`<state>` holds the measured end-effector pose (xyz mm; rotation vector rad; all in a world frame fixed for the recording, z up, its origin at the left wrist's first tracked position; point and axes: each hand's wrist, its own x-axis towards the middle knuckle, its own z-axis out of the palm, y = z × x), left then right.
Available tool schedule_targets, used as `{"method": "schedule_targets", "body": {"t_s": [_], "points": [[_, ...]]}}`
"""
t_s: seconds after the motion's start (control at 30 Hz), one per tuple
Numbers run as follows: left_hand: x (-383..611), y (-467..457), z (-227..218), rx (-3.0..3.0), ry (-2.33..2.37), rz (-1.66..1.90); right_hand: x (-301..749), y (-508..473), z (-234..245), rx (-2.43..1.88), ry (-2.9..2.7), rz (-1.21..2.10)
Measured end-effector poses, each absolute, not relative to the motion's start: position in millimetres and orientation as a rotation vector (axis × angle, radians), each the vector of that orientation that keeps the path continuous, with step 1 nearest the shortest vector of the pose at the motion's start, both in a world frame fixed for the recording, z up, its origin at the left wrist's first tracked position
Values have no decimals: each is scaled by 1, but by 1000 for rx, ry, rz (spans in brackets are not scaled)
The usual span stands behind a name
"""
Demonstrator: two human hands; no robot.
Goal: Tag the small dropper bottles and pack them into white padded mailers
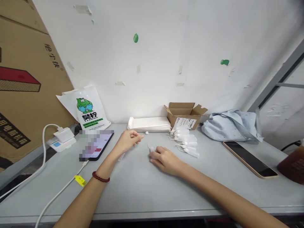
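My left hand [129, 141] is just above the table, its fingers curled into a pinch; what they hold is too small to make out. Under its palm shows a clear plastic piece [121, 156]. A small white piece [146, 133] lies just beyond its fingertips. My right hand [165, 160] rests on the table, thumb and fingers closed at a small translucent plastic piece [151, 149] with a thin white string loop rising from it. To the right of that hand, several similar translucent plastic pieces [186, 139] with white strings lie in a pile.
Behind are a stack of white envelopes [149, 123] and an open cardboard box [184, 115]. A lit phone [101, 147] on a cable, a charger [63, 139] and a white bag [86, 109] stand left. Right are a blue cloth bag [230, 125], a phone [249, 158] and a brown container [293, 164].
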<state>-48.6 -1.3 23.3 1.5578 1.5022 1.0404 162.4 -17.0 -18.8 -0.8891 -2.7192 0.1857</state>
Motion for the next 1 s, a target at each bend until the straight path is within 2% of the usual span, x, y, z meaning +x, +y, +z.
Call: {"method": "schedule_targets", "body": {"t_s": [0.4, 1.0], "points": [[-21, -12, 22, 1471, 1296, 953, 174, -8, -25, -843, -2267, 432], [-20, -20, 31, 1611, 1168, 853, 172, -16, -9, -641, -1701, 1607]]}}
